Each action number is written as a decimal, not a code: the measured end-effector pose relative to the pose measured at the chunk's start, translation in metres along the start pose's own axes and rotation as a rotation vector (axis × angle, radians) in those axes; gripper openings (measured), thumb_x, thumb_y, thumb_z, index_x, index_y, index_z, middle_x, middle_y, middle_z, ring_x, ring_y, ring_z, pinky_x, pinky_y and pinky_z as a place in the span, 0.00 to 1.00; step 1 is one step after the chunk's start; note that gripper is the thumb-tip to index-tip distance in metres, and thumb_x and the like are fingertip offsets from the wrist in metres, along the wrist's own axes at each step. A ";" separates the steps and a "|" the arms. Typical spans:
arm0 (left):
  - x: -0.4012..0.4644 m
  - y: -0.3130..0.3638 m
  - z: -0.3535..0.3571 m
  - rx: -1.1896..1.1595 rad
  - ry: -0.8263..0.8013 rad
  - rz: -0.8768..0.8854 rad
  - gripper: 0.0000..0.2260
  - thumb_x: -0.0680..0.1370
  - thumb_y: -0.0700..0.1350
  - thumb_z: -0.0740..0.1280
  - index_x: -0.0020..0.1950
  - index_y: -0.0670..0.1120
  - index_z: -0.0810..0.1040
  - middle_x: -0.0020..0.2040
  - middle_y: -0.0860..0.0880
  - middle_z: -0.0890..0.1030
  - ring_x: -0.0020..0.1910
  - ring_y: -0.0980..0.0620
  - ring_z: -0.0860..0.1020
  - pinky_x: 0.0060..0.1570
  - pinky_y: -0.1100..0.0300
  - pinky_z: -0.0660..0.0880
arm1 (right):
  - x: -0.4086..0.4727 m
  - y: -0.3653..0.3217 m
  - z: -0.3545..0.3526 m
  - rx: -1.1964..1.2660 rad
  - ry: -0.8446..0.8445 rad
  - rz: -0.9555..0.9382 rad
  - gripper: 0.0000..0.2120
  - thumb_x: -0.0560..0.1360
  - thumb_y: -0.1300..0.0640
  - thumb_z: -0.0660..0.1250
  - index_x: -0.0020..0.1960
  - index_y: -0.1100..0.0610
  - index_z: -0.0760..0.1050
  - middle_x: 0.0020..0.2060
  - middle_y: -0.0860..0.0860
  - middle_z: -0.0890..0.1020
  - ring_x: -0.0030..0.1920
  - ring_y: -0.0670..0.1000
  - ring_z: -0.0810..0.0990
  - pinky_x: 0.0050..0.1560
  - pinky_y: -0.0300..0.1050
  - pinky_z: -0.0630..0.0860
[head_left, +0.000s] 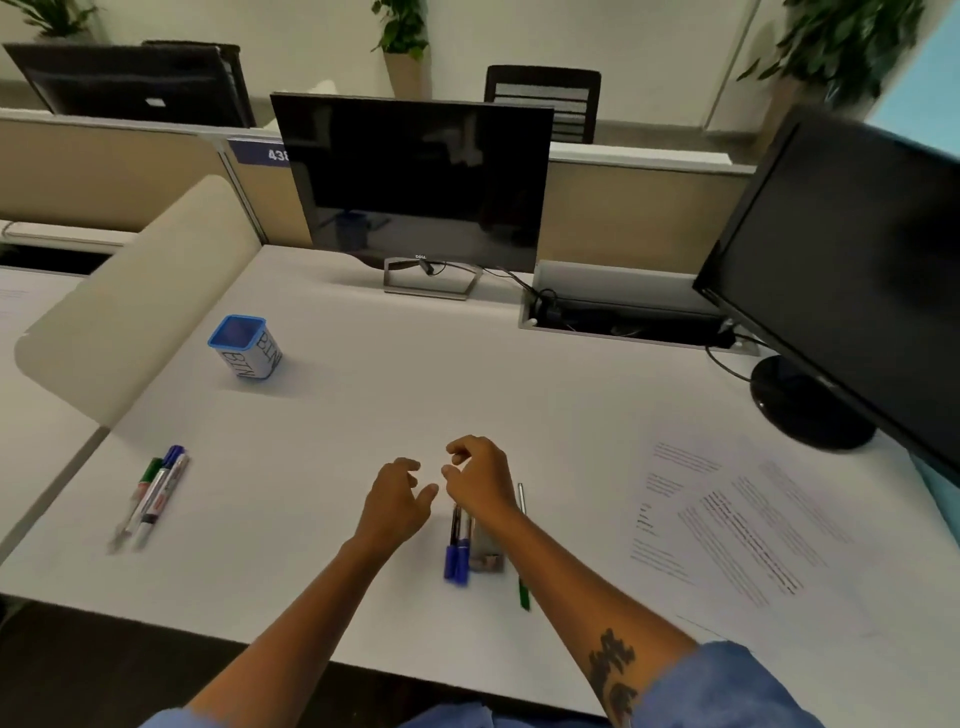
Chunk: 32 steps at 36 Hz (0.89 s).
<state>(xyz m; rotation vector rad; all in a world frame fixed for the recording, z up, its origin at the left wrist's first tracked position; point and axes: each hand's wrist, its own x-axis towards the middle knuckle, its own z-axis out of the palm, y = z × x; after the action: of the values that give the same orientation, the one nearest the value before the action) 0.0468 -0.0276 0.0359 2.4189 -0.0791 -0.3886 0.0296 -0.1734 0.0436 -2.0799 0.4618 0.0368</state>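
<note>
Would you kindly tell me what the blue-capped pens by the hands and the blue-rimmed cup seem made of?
Blue-capped pens: likely plastic, opaque blue caps, dark slim barrels, though blurred. Blue-rimmed square cup: probably plastic, smooth blue rim, white paper-like label reading BIN.

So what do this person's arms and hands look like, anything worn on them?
Both hands, left hand and right hand, are bare: no gloves, and no rings or watch that I can make out. The blue sleeves end near the elbows. The right forearm carries a dark tattoo of blotchy shapes.
</note>
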 end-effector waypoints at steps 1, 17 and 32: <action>-0.002 0.004 0.007 0.007 -0.012 -0.005 0.22 0.79 0.51 0.73 0.70 0.44 0.75 0.64 0.44 0.80 0.52 0.54 0.76 0.53 0.62 0.72 | -0.002 0.008 -0.009 -0.009 0.006 0.013 0.13 0.77 0.61 0.75 0.61 0.54 0.81 0.55 0.48 0.82 0.50 0.45 0.81 0.45 0.32 0.76; -0.008 0.029 0.052 0.134 -0.069 -0.079 0.17 0.76 0.47 0.75 0.60 0.41 0.76 0.51 0.46 0.81 0.43 0.50 0.77 0.42 0.60 0.71 | -0.032 0.079 -0.055 -0.288 -0.034 0.126 0.19 0.74 0.60 0.78 0.61 0.56 0.74 0.60 0.52 0.76 0.58 0.54 0.78 0.51 0.43 0.79; -0.006 0.035 0.057 0.157 -0.083 -0.126 0.15 0.77 0.43 0.74 0.60 0.43 0.74 0.52 0.47 0.78 0.45 0.50 0.76 0.42 0.62 0.70 | -0.034 0.078 -0.046 -0.400 -0.038 0.196 0.19 0.78 0.65 0.71 0.67 0.60 0.71 0.63 0.58 0.78 0.63 0.59 0.80 0.61 0.50 0.80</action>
<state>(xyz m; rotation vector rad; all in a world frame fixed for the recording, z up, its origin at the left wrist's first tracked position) 0.0261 -0.0890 0.0186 2.5700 0.0072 -0.5595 -0.0354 -0.2376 0.0111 -2.4099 0.6773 0.3061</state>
